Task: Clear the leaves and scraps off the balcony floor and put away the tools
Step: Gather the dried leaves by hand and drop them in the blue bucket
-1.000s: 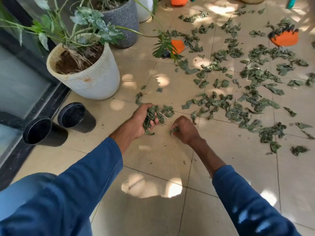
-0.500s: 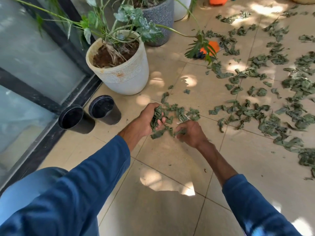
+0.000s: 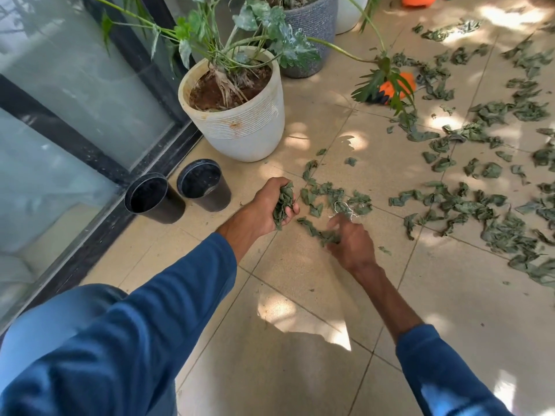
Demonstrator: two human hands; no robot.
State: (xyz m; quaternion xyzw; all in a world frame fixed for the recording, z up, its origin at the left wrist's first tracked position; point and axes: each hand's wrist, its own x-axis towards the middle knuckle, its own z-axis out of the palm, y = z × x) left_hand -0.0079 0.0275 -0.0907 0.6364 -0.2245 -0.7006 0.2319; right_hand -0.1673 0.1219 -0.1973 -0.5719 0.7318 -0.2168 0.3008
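Green leaf scraps [image 3: 468, 202] lie scattered over the beige tiled floor [image 3: 315, 283], thickest at the right. My left hand [image 3: 267, 205] is closed around a bunch of leaves [image 3: 283, 202], held just above the floor. My right hand [image 3: 350, 238], blurred, rests low on the tiles with its fingers on a few leaves [image 3: 318, 232] beside a bit of white string [image 3: 342, 210]. An orange tool [image 3: 396, 88] lies further back, half hidden by a plant leaf.
Two black plastic pots [image 3: 180, 190] lie by the glass door's dark frame [image 3: 99, 163] at the left. A white ribbed planter [image 3: 237, 115] and a grey planter [image 3: 309, 28] stand behind my hands. Another orange object [image 3: 419, 0] shows at the top edge.
The view has swung left and closer. My right hand has slid down and right across the tiles, dragging at leaves. My left hand still grips its bunch.
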